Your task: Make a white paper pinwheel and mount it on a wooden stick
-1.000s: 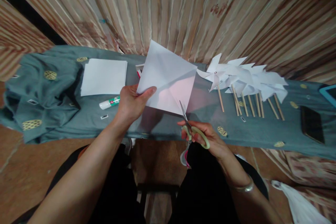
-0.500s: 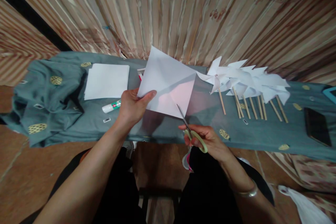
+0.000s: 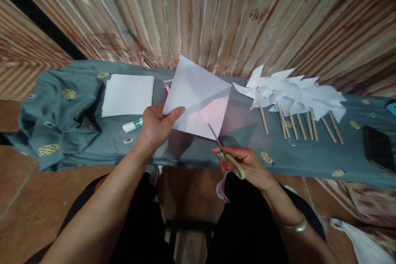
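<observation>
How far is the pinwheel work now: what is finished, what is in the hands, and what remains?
Done: a row of white pinwheels on sticks lies on the table. In hand: the left hand holds a creased square sheet, and the right hand cuts into its lower corner with scissors. Left: a stack of uncut paper by the glue stick.

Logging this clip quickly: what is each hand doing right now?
Left hand: closed on the white paper square, held up off the table.
Right hand: closed on the scissors, blades at the paper's lower edge.
</observation>
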Tool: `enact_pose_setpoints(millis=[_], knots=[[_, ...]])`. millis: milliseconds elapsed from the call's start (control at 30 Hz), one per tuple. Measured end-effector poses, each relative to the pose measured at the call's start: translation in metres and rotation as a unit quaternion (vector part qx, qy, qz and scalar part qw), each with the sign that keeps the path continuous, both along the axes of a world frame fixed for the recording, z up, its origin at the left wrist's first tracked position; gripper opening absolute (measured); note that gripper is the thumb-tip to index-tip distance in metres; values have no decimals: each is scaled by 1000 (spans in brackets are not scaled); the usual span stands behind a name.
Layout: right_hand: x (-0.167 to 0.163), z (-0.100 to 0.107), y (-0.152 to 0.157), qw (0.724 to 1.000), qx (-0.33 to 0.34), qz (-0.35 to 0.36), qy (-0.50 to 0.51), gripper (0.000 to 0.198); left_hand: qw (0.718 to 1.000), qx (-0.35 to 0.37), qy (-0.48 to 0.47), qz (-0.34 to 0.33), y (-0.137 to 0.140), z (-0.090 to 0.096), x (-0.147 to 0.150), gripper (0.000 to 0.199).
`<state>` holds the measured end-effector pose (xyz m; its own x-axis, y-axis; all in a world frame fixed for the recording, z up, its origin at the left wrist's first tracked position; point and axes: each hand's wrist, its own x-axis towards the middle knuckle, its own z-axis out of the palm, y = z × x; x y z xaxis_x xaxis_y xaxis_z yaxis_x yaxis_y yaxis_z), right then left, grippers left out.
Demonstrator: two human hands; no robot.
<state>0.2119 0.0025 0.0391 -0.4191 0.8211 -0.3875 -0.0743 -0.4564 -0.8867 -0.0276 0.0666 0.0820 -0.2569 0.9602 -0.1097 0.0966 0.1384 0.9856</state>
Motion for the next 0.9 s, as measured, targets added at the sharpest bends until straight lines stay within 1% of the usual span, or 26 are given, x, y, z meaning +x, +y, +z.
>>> enact_pose_setpoints(millis=[167,300,400,567,767,900], knots=[[0,0,0,1000,-12,-1,-14,47,1000,-1,7,-3,0,-3,-2,24],[0,-1,0,1000,7,14,16,51,1000,-6,21,-12,-1,-7,-1,28],[-1,-1,1,1000,16,22,15,53,999,-6,32,-27,-3,-9,2,28],[-1,1,1,1000,19,5,12,52,999,-7,28,-42,-4,-9,4,29],[-2,2,0,1000,1,-8,25,48,999,-7,37,-31,-4,-10,3,28],[-1,-1,-1,1000,-12,-19,16,44,999,-13,23,-34,-4,-9,3,26]])
